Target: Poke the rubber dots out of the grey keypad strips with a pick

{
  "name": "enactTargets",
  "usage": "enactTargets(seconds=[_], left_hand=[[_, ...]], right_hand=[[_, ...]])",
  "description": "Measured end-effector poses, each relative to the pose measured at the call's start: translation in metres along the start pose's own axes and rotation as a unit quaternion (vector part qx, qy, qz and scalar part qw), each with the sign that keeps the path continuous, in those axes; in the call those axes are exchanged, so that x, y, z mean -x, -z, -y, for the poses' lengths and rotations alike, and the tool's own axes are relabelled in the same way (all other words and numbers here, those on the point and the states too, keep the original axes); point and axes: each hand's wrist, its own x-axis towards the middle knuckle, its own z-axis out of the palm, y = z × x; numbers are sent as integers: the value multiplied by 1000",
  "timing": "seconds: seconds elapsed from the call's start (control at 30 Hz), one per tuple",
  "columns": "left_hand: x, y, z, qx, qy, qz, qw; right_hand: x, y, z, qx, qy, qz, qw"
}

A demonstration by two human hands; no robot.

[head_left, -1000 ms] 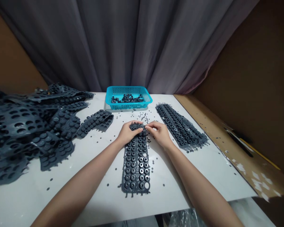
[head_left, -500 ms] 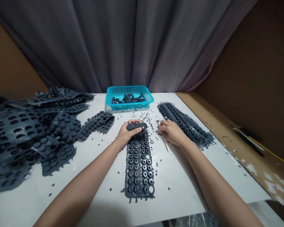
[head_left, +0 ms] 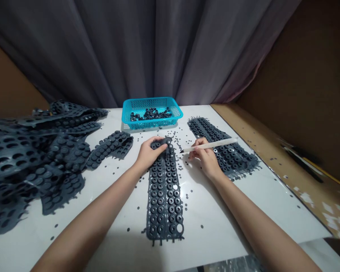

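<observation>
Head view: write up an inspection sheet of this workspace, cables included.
Surface: white tabletop, small dark discs scattered over it.
Job's things: dark studded strip, some holes open; white pen-like tool, dark-tipped.
Clutter: heap of dark sheets at left; second strip at right; blue basket of small dark parts behind; paper scraps far right.
Hands: left hand grips the strip's far end; right hand holds the tool.
Cables: nothing seen.
Surroundings: grey curtain behind.

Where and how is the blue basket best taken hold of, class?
Probably by the rim at both short ends, coming from left and right. The blue basket stands upright, and its rim sticks out beyond the walls as a lip; the curtain hangs close behind, and the dark strip in the left hand lies in front.
</observation>
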Motion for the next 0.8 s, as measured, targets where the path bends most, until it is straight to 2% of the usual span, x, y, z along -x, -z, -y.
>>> enactTargets(seconds=[0.13, 0.23, 0.33, 0.43, 0.5, 0.57, 0.6, 0.67, 0.73, 0.8], left_hand=[[-31, 3, 0, -99, -45, -1, 994], [-49, 12, 3, -155, -67, 10, 986], [-54, 23, 2, -197, -82, 12, 977], [-30, 26, -13, -253, -114, -4, 961], [3, 23, -29, -337, -169, -1, 926], [41, 17, -44, -357, -193, 74, 911], [59, 14, -49, -353, -192, 137, 905], [85, 9, -53, -342, -182, 207, 898], [97, 4, -51, -337, -162, 233, 898], [97, 1, -46, -336, -146, 242, 898]], right_hand=[[-1, 2, -6, -58, -81, -56, 993], [1, 1, -4, -74, -93, -67, 991], [4, -2, 4, -86, -86, -72, 990], [15, -3, 18, -65, -73, -77, 992], [31, -3, 28, -23, -84, -81, 993], [54, -3, 36, 18, -99, -79, 992], [66, -4, 39, 35, -109, -74, 991], [90, -8, 41, 57, -133, -58, 988], [107, -13, 40, 73, -152, -50, 984], [116, -17, 38, 67, -160, -42, 984]])
